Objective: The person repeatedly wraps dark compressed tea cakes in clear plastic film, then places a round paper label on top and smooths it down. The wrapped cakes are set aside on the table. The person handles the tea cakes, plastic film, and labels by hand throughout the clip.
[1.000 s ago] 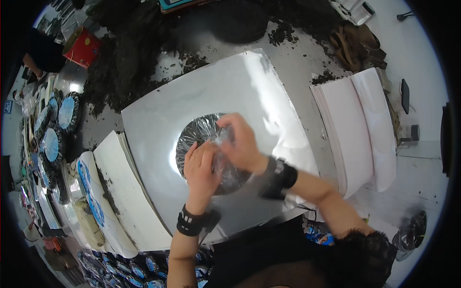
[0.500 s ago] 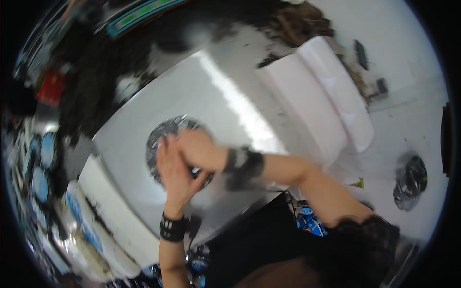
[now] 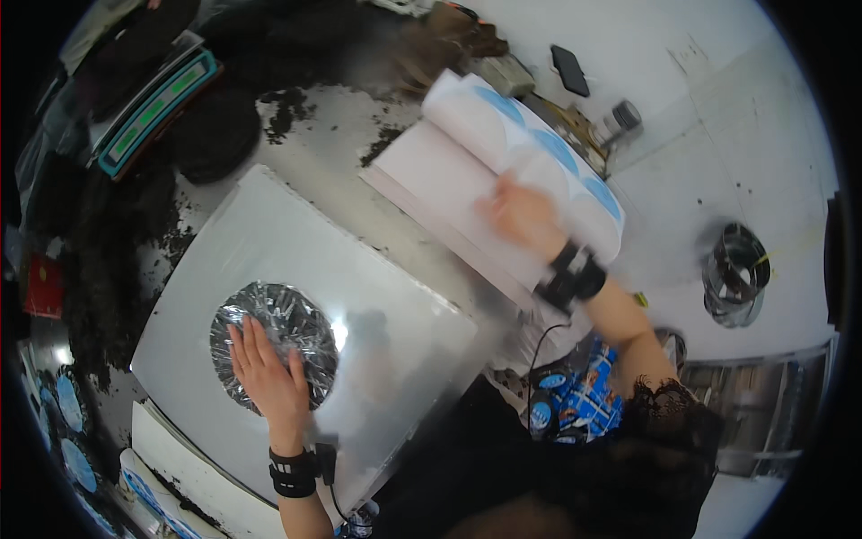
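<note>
The L hand (image 3: 269, 382) lies flat on the round wrapped disc (image 3: 292, 323), fingers stretched & thumb apart; it rests on top w/o grasping. The disc sits on the L part of the shiny grey board (image 3: 395, 332), in crinkled clear film. The R hand (image 3: 523, 214) is well apart from the disc, over the pale paper stack (image 3: 431, 180); b/c of blur I can't tell how far its fingers bend, or if it touches or holds any paper. Just beside is a curled sheet w/ blue circles (image 3: 548, 144).
</note>
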`<state>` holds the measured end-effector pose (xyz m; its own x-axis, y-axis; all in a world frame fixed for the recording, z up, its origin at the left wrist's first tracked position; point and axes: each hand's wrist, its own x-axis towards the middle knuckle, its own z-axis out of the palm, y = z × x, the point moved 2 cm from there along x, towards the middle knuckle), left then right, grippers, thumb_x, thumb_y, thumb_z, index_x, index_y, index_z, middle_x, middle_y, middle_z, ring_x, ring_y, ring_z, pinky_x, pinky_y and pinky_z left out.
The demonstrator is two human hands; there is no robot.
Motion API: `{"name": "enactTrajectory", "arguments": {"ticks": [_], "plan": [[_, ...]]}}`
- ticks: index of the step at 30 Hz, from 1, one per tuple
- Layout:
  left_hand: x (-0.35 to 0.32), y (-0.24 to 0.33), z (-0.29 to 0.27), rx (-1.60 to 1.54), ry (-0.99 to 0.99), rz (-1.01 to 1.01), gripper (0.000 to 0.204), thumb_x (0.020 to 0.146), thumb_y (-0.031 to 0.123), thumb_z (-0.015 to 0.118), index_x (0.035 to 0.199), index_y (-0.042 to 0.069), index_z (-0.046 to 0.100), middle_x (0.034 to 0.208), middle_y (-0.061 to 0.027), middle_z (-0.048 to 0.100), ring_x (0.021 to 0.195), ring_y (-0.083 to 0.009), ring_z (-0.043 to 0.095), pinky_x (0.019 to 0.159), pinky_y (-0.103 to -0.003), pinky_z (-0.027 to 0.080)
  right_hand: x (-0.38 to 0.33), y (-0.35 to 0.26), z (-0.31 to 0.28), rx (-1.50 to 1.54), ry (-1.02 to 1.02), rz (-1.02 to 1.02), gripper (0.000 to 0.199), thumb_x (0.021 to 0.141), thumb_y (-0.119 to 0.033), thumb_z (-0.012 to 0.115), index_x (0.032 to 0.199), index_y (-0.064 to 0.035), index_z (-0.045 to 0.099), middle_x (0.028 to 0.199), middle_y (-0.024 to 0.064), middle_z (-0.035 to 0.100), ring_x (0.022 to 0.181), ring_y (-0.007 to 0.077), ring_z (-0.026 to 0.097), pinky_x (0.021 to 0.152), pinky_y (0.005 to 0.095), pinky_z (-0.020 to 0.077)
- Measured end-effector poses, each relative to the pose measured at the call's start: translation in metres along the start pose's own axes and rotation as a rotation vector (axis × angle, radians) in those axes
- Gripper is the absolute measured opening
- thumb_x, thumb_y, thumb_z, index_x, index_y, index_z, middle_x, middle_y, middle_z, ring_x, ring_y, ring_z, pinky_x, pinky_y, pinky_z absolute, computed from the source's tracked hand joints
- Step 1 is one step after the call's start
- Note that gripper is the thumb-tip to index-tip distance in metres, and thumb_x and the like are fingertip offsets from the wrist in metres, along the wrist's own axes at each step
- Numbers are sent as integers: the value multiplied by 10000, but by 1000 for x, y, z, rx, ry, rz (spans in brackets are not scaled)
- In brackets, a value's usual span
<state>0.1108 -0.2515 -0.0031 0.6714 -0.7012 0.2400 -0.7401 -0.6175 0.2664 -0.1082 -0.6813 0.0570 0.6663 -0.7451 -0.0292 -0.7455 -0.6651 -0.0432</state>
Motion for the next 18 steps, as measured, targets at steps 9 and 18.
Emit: {"name": "enactTrajectory", "arguments": {"ticks": [9,18], "plan": [[-4,-5,5,80,10,47,656,1036,312,551,1554,-59,397,1623,-215,425,1569,-424,277,1259,-553,229,-15,57,-69,102,-4,91,381,1002,-337,621,1248,-50,661,1146,219,714,1089,392,689,944,487,536],[-5,-8,9,88,20,19,665,1031,303,536,1576,-44,381,1628,-209,422,1566,-425,285,1252,-537,235,-97,189,83,-115,573,83,421,924,-192,662,1277,32,621,1292,229,661,1206,449,610,1075,502,481]]}}
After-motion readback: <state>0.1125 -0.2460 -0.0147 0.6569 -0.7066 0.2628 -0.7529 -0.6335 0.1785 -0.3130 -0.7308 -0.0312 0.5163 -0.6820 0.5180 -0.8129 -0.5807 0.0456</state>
